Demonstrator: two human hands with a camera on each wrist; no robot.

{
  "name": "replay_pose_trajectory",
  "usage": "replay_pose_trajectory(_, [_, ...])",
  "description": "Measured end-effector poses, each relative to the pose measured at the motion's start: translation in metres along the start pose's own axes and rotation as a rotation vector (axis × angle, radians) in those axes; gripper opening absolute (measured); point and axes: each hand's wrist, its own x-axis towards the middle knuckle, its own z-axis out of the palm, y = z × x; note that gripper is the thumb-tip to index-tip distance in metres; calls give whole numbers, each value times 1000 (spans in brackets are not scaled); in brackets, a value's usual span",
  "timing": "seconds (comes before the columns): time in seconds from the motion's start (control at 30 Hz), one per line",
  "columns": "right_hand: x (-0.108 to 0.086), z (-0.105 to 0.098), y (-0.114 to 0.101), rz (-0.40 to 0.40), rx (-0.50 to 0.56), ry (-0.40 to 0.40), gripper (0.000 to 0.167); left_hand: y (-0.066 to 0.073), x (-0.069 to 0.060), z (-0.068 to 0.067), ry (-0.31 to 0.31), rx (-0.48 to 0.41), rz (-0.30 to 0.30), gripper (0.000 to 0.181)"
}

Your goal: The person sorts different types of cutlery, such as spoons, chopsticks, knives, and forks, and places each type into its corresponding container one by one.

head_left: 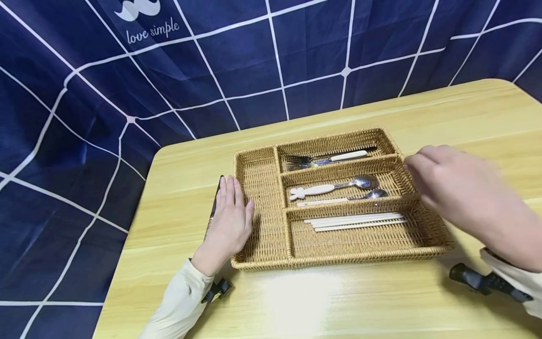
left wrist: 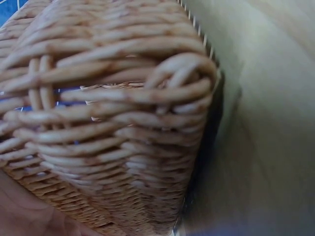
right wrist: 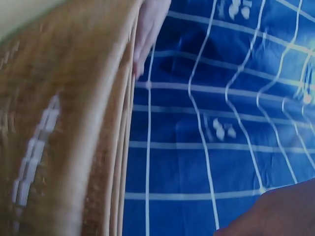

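Note:
My left hand point(head_left: 228, 219) lies with fairly straight fingers along the left wall of a woven tray point(head_left: 260, 263). In the left wrist view, the tray's woven corner point(left wrist: 182, 78) stands close up, with part of that hand at the lower left. Blurred, my right hand point(head_left: 461, 188) is bent near the tray's right rim; its fingertips and any contact are unclear. Inside the tray, forks point(head_left: 298, 162) lie in the top compartment. Spoons point(head_left: 366, 182) fill the middle one, one with a white rabbit-shaped handle. Several pale chopsticks point(head_left: 360, 220) occupy the bottom one.
A light wood table point(head_left: 182, 183) extends around the tray. Behind and left of it hangs a dark blue curtain point(head_left: 241, 61) with white lines. Partly hidden beyond my left hand is a narrow dark item point(head_left: 217, 195) that I cannot identify.

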Motion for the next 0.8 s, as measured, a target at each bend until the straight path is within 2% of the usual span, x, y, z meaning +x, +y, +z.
replay_pose_trajectory(0.13, [-6, -2, 12, 118, -28, 53, 14, 0, 0, 1, 10, 1, 4, 64])
replay_pose_trajectory(0.23, [-9, -1, 13, 175, -36, 66, 13, -1, 0, 1, 19, 9, 7, 63])
replay_pose_trajectory(0.37, [-9, 4, 16, 172, -10, 82, 20, -1, -1, 1, 13, 6, 2, 64])
replay_pose_trajectory(0.6, [-13, 15, 26, 224, 26, 5, 33, 0, 0, 2, -8, -18, -8, 64])
replay_pose_trajectory(0.8, [-16, 24, 37, 232, 65, -86, 45, -1, 0, 3, 13, 1, 2, 63])
